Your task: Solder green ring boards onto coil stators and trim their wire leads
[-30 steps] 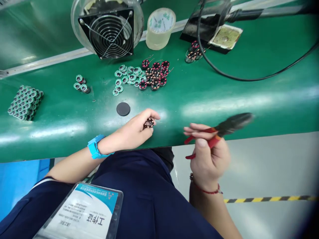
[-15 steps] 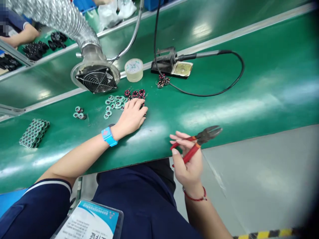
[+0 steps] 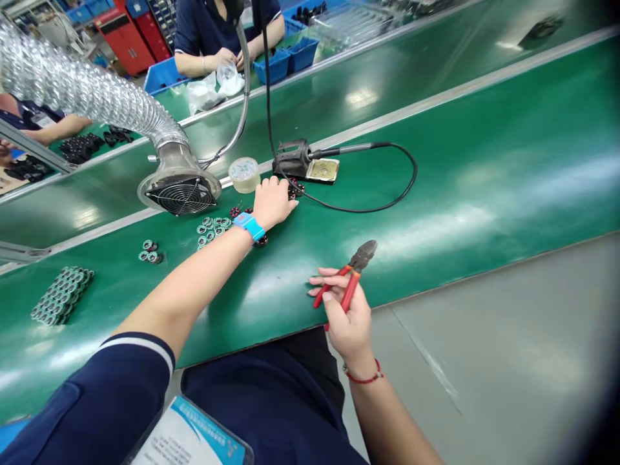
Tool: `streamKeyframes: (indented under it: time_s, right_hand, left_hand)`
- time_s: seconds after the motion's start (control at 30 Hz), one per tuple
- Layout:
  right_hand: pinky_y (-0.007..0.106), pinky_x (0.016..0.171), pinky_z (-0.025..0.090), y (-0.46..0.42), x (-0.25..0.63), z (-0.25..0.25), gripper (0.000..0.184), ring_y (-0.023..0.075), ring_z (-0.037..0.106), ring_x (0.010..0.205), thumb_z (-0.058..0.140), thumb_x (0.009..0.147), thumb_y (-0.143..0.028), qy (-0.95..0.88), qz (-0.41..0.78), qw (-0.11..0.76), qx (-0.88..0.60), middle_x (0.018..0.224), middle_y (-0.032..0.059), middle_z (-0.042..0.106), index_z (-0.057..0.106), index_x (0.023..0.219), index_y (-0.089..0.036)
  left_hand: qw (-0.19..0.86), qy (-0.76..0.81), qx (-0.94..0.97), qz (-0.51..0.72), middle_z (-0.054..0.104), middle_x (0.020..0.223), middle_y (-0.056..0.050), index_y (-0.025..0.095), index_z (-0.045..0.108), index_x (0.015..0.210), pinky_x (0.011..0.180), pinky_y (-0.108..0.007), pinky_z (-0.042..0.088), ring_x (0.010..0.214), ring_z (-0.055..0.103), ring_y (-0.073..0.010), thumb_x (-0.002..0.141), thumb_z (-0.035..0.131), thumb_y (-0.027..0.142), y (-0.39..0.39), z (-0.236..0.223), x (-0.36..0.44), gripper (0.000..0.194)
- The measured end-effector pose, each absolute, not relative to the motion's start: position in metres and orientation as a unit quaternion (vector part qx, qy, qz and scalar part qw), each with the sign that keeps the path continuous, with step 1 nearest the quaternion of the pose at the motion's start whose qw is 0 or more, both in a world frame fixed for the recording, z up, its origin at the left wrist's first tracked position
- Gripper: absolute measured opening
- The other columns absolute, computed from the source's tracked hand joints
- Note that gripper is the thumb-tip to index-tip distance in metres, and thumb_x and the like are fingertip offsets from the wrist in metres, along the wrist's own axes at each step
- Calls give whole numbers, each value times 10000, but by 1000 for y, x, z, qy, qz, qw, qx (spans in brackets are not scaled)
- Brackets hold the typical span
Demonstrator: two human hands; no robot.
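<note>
Here, right hand [image 3: 349, 320] holds red-handled pliers [image 3: 356, 268]; left hand [image 3: 272, 203] near coils [image 3: 293, 191].

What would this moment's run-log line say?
right hand: holds red-handled pliers | left hand: beside dark ring parts, contact unclear | soldering iron: in stand

It is bright here. The green table [image 3: 436, 226] shines, and the light seems to come from up high. A big white glare sits to the right of the fingers of the right hand [image 3: 349, 320]. Past the fingers of the left hand [image 3: 274, 205], a bright spot glows on the shiny panel [image 3: 387, 84]. A soft, dark shadow lies below those fingers, by the left arm [image 3: 194, 284]. Far behind them, things look a bit fuzzy. Well right of both hands, the side goes black and blurry. The badge [image 3: 186, 436] words are too smeary to read.
</note>
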State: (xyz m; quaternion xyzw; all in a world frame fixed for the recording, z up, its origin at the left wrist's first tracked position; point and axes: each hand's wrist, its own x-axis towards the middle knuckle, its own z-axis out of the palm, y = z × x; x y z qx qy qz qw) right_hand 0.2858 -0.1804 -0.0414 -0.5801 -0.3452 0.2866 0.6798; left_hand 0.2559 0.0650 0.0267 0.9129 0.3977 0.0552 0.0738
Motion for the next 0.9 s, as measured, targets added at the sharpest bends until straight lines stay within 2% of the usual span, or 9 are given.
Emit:
streamKeyframes:
  time_s: [0.1, 0.2, 0.33, 0.4, 0.43, 0.5, 0.7, 0.83, 0.9]
  right_hand:
    - [317, 684, 611, -182, 286, -40, 152, 134, 683, 796, 497, 894, -179, -347, 281, 685, -576, 1142, 90, 598, 621, 978, -205]
    - [319, 681, 609, -183, 286, -41, 146, 129, 679, 773, 508, 897, -197, -346, 279, 686, -576, 1141, 89, 599, 632, 973, -206]
    - [339, 746, 604, -181, 287, -39, 136, 163, 686, 889, 558, 901, -254, -336, 293, 679, -583, 1160, 93, 612, 652, 991, -215]
    - [340, 784, 596, -179, 286, -34, 174, 180, 676, 970, 592, 895, -294, -322, 311, 673, -588, 1178, 91, 623, 661, 1041, -228]
    - [336, 789, 592, -177, 285, -29, 209, 182, 671, 990, 601, 894, -322, -317, 328, 669, -587, 1191, 90, 626, 663, 1074, -235]
    - [325, 771, 587, -174, 281, -18, 269, 177, 667, 982, 596, 898, -389, -317, 383, 657, -567, 1205, 86, 632, 669, 1114, -246]
    - [309, 807, 569, -163, 258, 4, 232, 149, 645, 880, 693, 811, -444, -325, 485, 634, -507, 1025, 46, 685, 701, 841, -214]
    - [301, 716, 583, -159, 243, 5, 271, 128, 656, 776, 713, 777, -452, -214, 546, 663, -465, 1140, 58, 676, 709, 919, -222]
    - [327, 722, 595, -156, 235, 7, 294, 165, 680, 825, 701, 773, -459, -175, 562, 674, -447, 1113, 71, 701, 701, 949, -223]
  left_hand:
    - [88, 400, 910, 62, 575, 1210, -260, 42, 603, 1088, 1007, -527, 357, 1197, 484, -396, 860, 629, 260, 70, 22, 265, 316]
    - [118, 384, 913, 74, 612, 1149, -222, 74, 610, 1017, 1008, -523, 359, 1169, 508, -364, 854, 605, 214, 67, 31, 257, 215]
    - [211, 312, 923, 82, 657, 1077, -106, 125, 563, 1078, 888, -335, 478, 983, 606, -200, 899, 559, 252, 42, 52, 221, 220]
    - [271, 257, 924, 76, 662, 1054, -58, 156, 547, 1098, 830, -268, 504, 916, 617, -145, 911, 561, 274, 20, 61, 195, 222]
    - [326, 204, 918, 95, 650, 1066, -73, 151, 550, 1102, 830, -277, 508, 920, 611, -150, 908, 574, 271, 9, 65, 182, 230]
    - [352, 117, 923, 103, 611, 1114, -97, 165, 575, 1099, 901, -327, 502, 1020, 579, -180, 909, 588, 278, -12, 71, 158, 222]
    - [251, 73, 961, 92, 522, 1242, -120, 223, 537, 1226, 971, -385, 476, 1149, 510, -221, 944, 517, 187, -39, 73, 114, 285]
    - [383, 184, 880, 214, 494, 1274, -116, 266, 348, 1405, 902, -343, 501, 1068, 544, -192, 882, 640, 230, -51, 49, 100, 600]
    - [454, 230, 824, 251, 509, 1252, -99, 265, 382, 1377, 892, -327, 495, 1031, 551, -177, 864, 679, 294, -60, 35, 98, 593]
